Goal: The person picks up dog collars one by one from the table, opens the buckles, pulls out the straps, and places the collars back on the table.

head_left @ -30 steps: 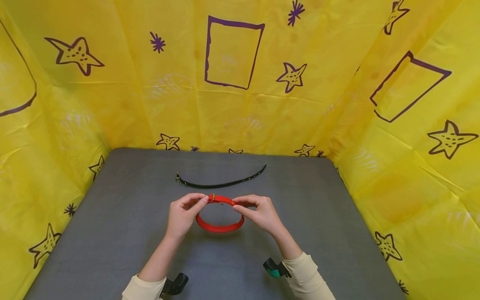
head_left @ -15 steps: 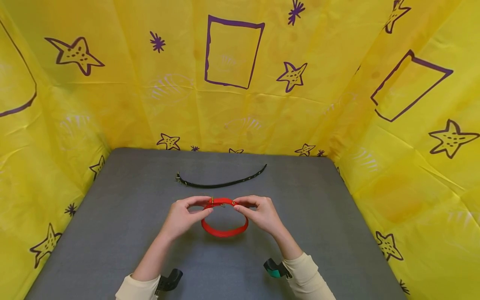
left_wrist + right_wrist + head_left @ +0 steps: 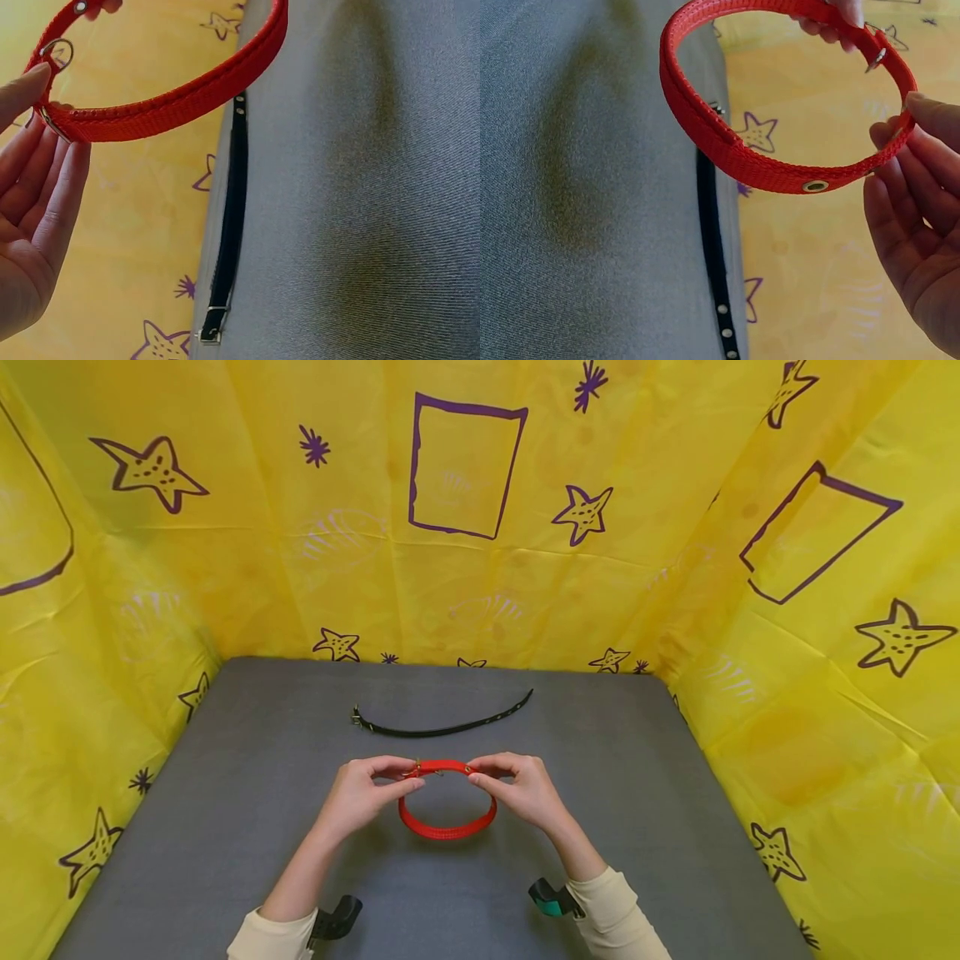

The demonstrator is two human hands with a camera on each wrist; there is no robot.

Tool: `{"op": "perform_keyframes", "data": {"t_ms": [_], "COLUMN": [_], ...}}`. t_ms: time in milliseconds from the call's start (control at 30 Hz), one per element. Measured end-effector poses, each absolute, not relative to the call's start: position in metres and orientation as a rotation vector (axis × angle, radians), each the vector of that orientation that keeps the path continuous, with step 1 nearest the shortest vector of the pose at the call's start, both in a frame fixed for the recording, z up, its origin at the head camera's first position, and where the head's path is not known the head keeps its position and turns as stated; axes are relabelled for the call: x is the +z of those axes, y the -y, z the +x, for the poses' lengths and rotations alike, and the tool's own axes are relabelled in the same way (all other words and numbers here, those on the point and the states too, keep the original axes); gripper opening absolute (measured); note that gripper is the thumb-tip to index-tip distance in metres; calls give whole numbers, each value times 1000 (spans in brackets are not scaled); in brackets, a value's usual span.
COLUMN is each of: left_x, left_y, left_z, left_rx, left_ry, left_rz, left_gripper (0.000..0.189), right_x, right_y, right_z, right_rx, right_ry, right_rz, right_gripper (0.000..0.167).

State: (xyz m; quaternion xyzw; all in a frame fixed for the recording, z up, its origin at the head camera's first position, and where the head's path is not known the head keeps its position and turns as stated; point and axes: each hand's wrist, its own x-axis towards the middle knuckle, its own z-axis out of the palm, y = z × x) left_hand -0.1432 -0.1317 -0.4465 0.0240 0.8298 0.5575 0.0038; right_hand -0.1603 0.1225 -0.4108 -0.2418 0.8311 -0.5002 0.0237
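Note:
A red collar (image 3: 447, 832) forms a loop held above the grey table. My left hand (image 3: 363, 793) pinches it by the metal buckle, thumb on the near side. With thumb and fingers, my right hand (image 3: 522, 787) pinches the strap at the loop's other upper side, beside an eyelet. In the left wrist view a metal ring (image 3: 58, 52) hangs on the collar near the left thumb. An eyelet (image 3: 815, 186) shows on the strap in the right wrist view. Beyond the hands, a black collar (image 3: 442, 731) lies stretched out in a shallow curve, its buckle at the left.
The grey table (image 3: 637, 793) reaches back to a yellow curtain (image 3: 480, 568) printed with stars, which also encloses both sides. A dark device (image 3: 339, 918) is worn on the left wrist, and a similar device (image 3: 551, 897) on the right.
The left hand has shifted slightly right and down and changed its grip at the buckle. The red loop has moved a little down and right. The right hand and black collar stay nearly put.

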Motion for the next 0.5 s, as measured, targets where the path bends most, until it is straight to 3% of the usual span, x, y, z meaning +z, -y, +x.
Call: {"op": "perform_keyframes", "data": {"t_ms": [500], "left_x": [-454], "left_y": [143], "left_z": [-143], "left_rx": [1921], "left_ry": [-2532], "left_rz": [-101], "left_gripper": [37], "right_x": [-451], "right_y": [-136], "right_z": [-184], "right_rx": [-1711], "right_ry": [-2560], "right_rz": [-588], "right_gripper": [18]}}
